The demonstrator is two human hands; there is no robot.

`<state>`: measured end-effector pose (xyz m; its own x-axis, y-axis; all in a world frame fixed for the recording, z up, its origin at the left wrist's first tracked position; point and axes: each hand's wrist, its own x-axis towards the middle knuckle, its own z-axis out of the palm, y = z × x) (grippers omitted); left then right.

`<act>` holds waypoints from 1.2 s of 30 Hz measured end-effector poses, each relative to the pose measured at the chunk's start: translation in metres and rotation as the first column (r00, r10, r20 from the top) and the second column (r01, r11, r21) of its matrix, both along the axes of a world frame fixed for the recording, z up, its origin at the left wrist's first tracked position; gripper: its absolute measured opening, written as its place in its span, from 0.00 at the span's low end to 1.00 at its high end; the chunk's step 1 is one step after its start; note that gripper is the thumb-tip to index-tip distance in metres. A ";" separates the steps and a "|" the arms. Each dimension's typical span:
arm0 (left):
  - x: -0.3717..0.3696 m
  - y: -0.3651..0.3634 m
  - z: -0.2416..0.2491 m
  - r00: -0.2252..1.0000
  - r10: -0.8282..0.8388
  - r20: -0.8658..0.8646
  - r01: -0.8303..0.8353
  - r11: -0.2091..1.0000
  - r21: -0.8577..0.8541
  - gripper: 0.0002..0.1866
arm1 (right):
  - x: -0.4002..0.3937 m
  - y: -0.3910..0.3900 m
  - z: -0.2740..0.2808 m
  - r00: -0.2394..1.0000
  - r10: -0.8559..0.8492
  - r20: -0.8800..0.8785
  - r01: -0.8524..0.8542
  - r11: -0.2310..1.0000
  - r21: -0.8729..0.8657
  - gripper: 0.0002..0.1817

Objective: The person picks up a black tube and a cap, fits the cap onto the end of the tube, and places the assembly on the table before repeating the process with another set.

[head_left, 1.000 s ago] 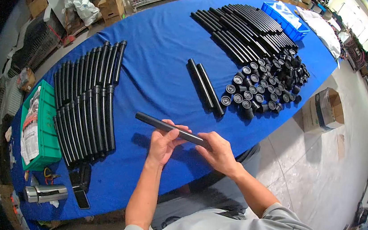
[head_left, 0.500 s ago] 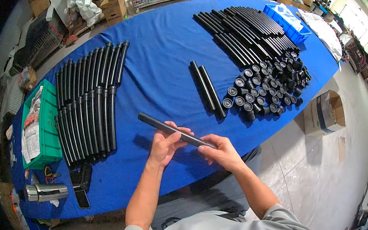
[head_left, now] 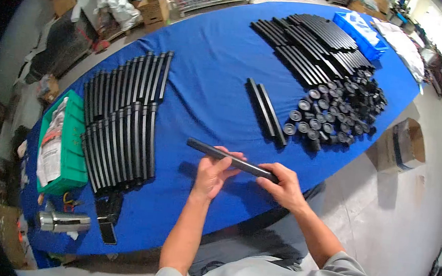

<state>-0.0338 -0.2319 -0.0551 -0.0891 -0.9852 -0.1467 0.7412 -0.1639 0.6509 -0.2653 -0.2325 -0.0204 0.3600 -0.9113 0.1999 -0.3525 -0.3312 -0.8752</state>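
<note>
A black tube is held between my two hands above the front of the blue-clothed table. My left hand supports it near its middle, thumb on top and fingers beneath. My right hand is closed around the right end, covering whatever is there. The left end sticks out free and slants slightly up. Beyond the hands lie two loose black tubes, side by side. To their right is a heap of round black caps, with many more black tubes stacked behind.
Rows of black tubes with collared ends lie on the left. Beside them stand a green crate holding newspaper, a phone and a shiny metal object. A blue bin is at the back; a cardboard box sits on the floor.
The whole scene has shifted right in view as my head turned. My right hand's fingers now wrap further over the tube's end; the left hand keeps its hold.
</note>
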 end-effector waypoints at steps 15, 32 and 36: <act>0.098 0.022 0.086 0.582 0.098 0.807 0.076 0.982 -0.175 0.16 | -0.021 -0.051 0.023 0.947 0.122 0.296 -0.264 0.820 0.508 0.13; 0.196 -0.099 0.130 -0.563 0.293 0.773 -0.103 0.903 -0.418 0.20 | 0.121 -0.147 -0.033 0.944 0.211 0.254 -0.223 0.975 0.022 0.23; 0.228 -0.180 0.118 -0.646 0.158 0.747 -0.177 0.921 -0.348 0.24 | 0.119 -0.147 -0.033 0.939 0.288 0.188 -0.288 0.957 -0.030 0.18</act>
<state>0.1939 -0.4118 0.0627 0.3408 -0.8688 0.3593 -0.9331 -0.2661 0.2417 -0.1464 -0.3794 -0.0533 0.5625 -0.7738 0.2913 -0.0709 -0.3962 -0.9154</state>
